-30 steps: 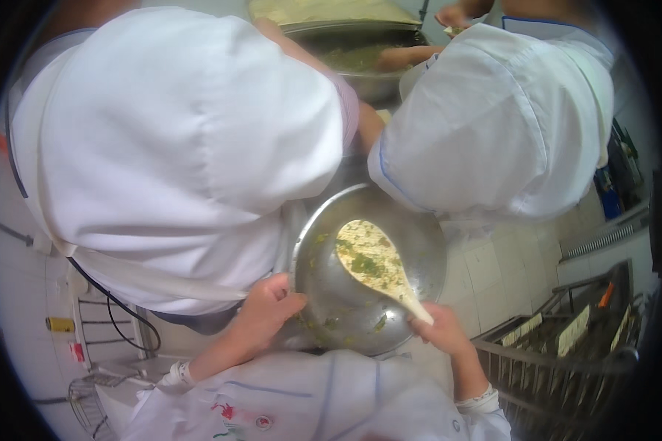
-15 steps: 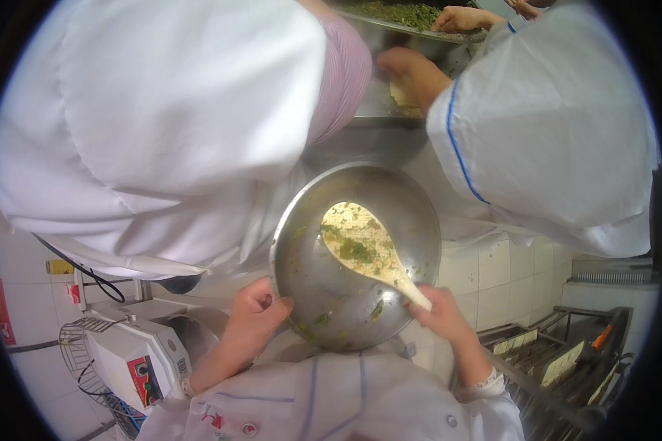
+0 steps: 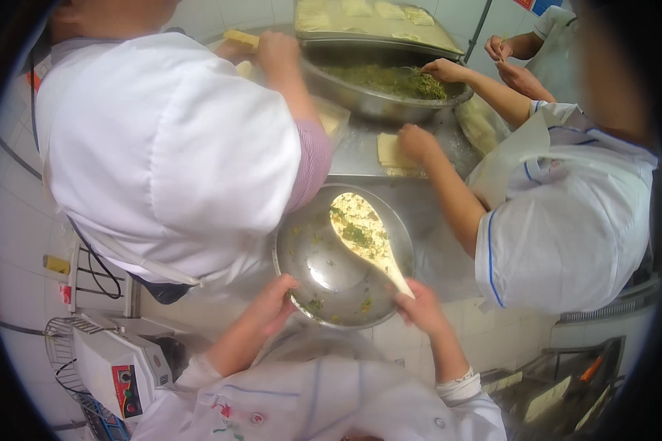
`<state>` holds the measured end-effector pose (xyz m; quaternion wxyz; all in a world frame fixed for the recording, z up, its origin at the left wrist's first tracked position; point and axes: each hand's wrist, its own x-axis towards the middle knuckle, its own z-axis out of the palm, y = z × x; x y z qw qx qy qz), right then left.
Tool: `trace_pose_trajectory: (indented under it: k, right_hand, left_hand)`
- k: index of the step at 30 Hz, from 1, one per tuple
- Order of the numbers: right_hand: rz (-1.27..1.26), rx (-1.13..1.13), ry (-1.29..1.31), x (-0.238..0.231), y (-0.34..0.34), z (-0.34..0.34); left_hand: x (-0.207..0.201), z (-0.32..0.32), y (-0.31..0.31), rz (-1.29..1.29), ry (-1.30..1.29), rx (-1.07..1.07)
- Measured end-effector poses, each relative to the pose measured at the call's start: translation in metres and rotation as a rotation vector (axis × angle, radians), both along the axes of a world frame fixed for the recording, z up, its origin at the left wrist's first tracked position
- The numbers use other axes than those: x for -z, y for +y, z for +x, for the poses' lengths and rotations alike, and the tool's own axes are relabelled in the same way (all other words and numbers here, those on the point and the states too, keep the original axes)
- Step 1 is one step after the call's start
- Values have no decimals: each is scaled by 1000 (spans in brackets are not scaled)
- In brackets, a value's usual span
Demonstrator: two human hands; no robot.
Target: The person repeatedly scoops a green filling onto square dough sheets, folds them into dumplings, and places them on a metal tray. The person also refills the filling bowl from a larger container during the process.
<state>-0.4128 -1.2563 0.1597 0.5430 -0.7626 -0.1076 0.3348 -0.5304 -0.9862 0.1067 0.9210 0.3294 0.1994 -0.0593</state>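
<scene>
I hold a wide metal bowl [image 3: 309, 257] in front of me, and its inside is smeared with bits of green filling. My left hand [image 3: 273, 303] is closed on its near left rim. A pale rice paddle [image 3: 382, 257] lies across the bowl, its broad end coated with green and brownish bits. My right hand [image 3: 422, 307] is closed at the near right rim, round the end of the paddle's handle and against the bowl. The fingers under the rim are partly hidden.
Co-workers in white stand ahead to left and right. Between them, a metal table [image 3: 360, 151] bears a large basin [image 3: 379, 109] of green filling and pale square dough sheets [image 3: 391, 153]. A tray [image 3: 449, 45] stands behind. A white machine [image 3: 107, 360] is low left, a dark rack [image 3: 566, 382] low right.
The view has tilted up, showing more of the table, basin and tray. The bowl, with the paddle in it, is nearer the table's edge. Both my hands keep their hold.
</scene>
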Motion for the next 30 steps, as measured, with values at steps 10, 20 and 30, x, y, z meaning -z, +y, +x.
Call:
trace_pose_trajectory:
  k: [10, 20, 30]
  right_hand:
    - [204, 196, -199, 4, 42, -55]
    - [481, 108, -466, -52, 192, -41]
    - [-618, 63, -1162, -117, 254, 141]
  left_hand:
    - [60, 12, 35, -125, -99, -28]
    - [36, -8, 106, -176, -149, -177]
    - [54, 19, 129, -191, -154, -433]
